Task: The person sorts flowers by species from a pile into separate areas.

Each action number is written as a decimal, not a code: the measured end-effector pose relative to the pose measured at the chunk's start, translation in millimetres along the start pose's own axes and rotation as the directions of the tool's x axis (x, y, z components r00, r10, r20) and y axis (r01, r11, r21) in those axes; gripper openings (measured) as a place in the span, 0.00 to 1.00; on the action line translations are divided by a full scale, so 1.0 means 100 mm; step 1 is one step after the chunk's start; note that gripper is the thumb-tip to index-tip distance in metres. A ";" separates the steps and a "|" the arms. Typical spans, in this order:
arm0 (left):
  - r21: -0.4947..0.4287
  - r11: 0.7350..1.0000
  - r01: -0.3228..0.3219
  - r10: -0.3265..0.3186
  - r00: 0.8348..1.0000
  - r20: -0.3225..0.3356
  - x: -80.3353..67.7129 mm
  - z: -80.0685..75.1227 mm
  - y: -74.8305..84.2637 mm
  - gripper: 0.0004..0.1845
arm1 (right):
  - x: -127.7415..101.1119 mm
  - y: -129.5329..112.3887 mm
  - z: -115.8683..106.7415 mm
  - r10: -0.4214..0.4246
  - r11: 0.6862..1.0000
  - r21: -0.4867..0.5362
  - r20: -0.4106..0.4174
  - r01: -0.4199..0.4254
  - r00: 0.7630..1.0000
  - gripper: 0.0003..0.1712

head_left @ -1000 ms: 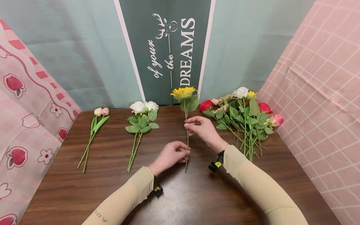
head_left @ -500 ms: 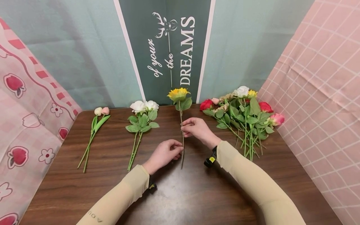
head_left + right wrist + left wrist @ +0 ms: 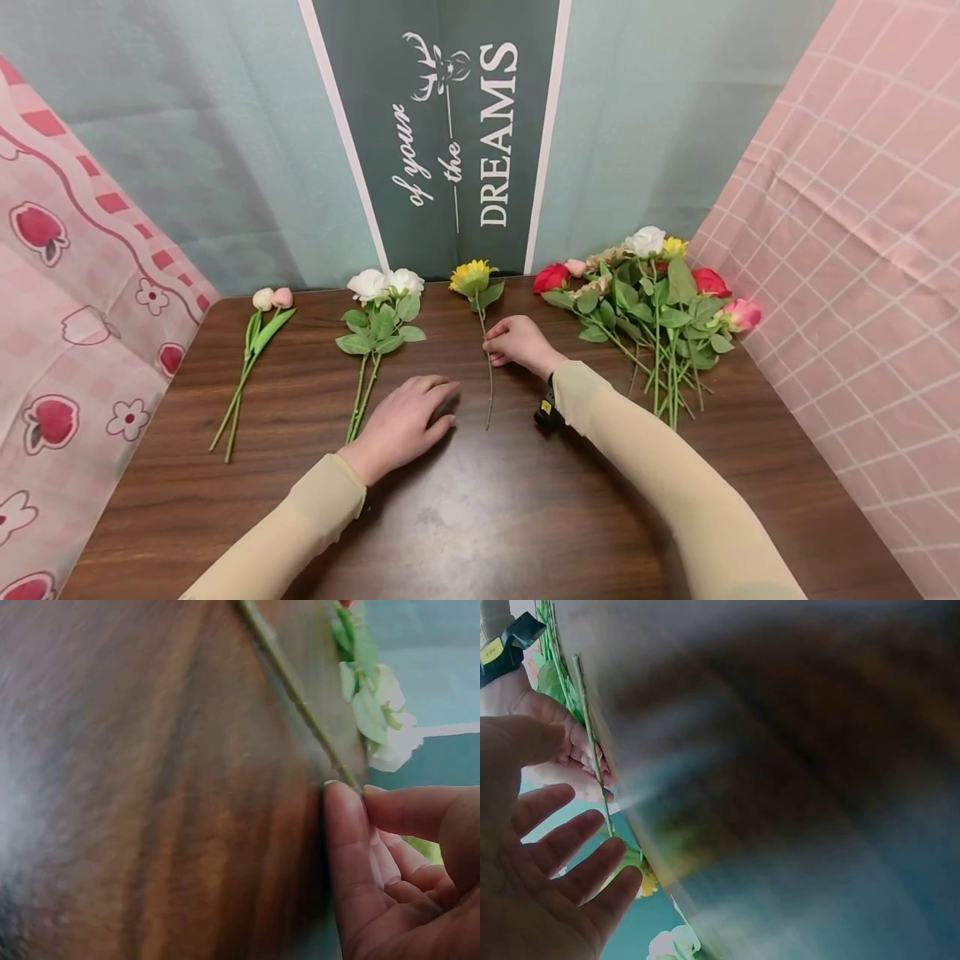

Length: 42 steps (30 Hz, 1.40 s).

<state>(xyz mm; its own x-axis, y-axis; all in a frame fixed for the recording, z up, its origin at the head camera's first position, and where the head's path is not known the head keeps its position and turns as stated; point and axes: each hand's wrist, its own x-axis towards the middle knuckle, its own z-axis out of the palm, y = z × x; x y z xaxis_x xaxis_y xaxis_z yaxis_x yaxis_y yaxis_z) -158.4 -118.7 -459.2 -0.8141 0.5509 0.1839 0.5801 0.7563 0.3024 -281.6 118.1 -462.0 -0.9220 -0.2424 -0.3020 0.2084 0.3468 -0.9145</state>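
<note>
A yellow sunflower (image 3: 472, 278) with a long thin stem lies toward the back middle of the wooden table. Thumb and fingertips of my right hand (image 3: 521, 345) pinch its stem about halfway along; the right wrist view shows the stem (image 3: 296, 694) between thumb and finger. Off to the left of the stem is my left hand (image 3: 408, 421), palm down with fingers extended, holding nothing. In the left wrist view its spread fingers (image 3: 574, 844) are apart from the stem. Two white roses (image 3: 386, 285) with green leaves lie left of the sunflower, their lower stems partly behind my left hand.
Two tulips (image 3: 272, 298), one cream and one pink, lie at the left of the table (image 3: 187, 500). A heap of mixed flowers (image 3: 652, 308) lies at the back right. Printed cloths (image 3: 637, 125) hang behind and on both sides.
The sunflower has come down from a raised position onto the table and shifted slightly left. My left hand has released the stem and drawn away leftward; my right hand still pinches it.
</note>
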 end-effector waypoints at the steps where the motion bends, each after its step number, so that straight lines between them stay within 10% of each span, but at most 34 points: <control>1: -0.002 1.000 -0.007 0.007 1.000 0.007 0.00 0.01 0.01 0.27 | 0.00 0.01 0.00 -0.004 1.000 -0.019 -0.005 0.004 1.000 0.10; 14: 0.019 0.997 -0.081 0.080 0.995 0.057 0.11 -0.02 0.13 0.31 | -0.13 0.00 -0.23 -0.155 0.964 -0.226 -0.040 0.142 0.987 0.10; 33: 0.140 0.916 -0.376 0.333 0.908 0.256 0.79 0.21 1.01 0.40 | -0.83 0.39 -2.19 -0.163 0.907 -0.421 -0.392 -0.019 0.906 0.18; 42: 0.151 0.886 -0.438 0.384 0.876 0.291 0.98 0.37 1.41 0.40 | -0.88 0.50 -2.48 -0.092 0.904 -0.421 -0.370 -0.079 0.924 0.19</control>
<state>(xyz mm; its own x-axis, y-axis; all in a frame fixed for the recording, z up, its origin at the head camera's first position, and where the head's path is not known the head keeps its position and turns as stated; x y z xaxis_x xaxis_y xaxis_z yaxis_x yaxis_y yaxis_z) -155.4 54.4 -433.0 -0.4827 0.8758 0.0052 0.8750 0.4820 0.0456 -271.2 381.6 -414.7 -0.9922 0.0796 -0.0957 0.1237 0.7141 -0.6890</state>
